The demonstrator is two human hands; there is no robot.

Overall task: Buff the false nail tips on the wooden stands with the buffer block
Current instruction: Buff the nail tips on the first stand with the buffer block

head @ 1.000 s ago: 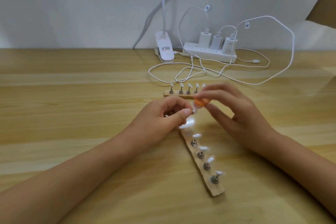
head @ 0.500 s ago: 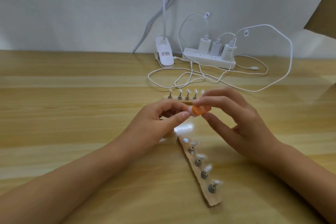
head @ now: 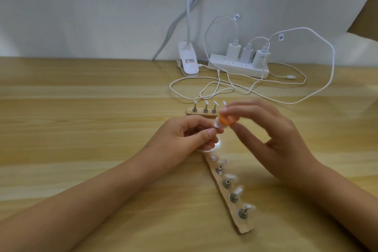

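Our 2 hands meet over the table (head: pixel 81 133), between the 2 wooden stands. Our right hand (head: pixel 274 135) pinches the orange buffer block (head: pixel 288 121) between thumb and fingertips, a bit blurred. Our left hand (head: pixel 190 137) pinches a small white piece (head: pixel 278 126) with thumb and forefinger, right against the block's lower end. It's too small to tell if it's a nail tip.

The near stand (head: pixel 244 230) runs diagonally between our forearms, top end tucked under the left hand, with 4 tips (head: pixel 230 176) on metal pegs. The far stand (head: pixel 199 114) sits just behind the hands, its right end hidden by the right fingers. Loops of white cable (head: pixel 218 82) lie just beyond it. The power strip (head: pixel 235 67) and lamp clip (head: pixel 189 63) hug the table's back edge by the wall. Left of our left arm runs a wide stretch of bare wood.
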